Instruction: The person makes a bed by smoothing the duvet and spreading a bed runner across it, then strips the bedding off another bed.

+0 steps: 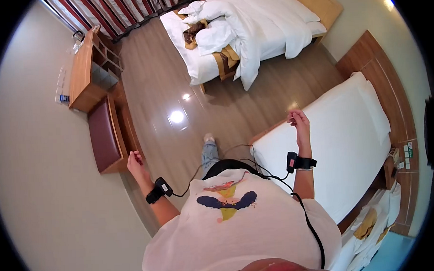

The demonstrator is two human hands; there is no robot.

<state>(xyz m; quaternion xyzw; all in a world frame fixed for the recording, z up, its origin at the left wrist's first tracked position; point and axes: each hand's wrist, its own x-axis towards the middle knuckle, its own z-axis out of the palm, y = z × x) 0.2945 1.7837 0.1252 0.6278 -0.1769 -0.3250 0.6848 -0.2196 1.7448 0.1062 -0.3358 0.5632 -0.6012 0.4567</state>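
My left hand (136,160) is held out at the left, beside the bench with the dark red cushion (103,134). Its fingers are loosely bent and a little apart, with nothing seen in them. On the right, my right hand (298,118) is raised over the near edge of a bed with a smooth white cover (329,136). Its fingers are slightly bent and apart, and it too looks empty. A black strap with a small box sits on each wrist, and cables run from the boxes to my waist.
A second bed (270,26) at the back bears a crumpled white duvet and brown-gold cloth. A wooden desk (83,71) stands at the left wall, near striped curtains (122,12). White linen (373,225) lies at the lower right. Wooden floor (153,85) runs between the furniture.
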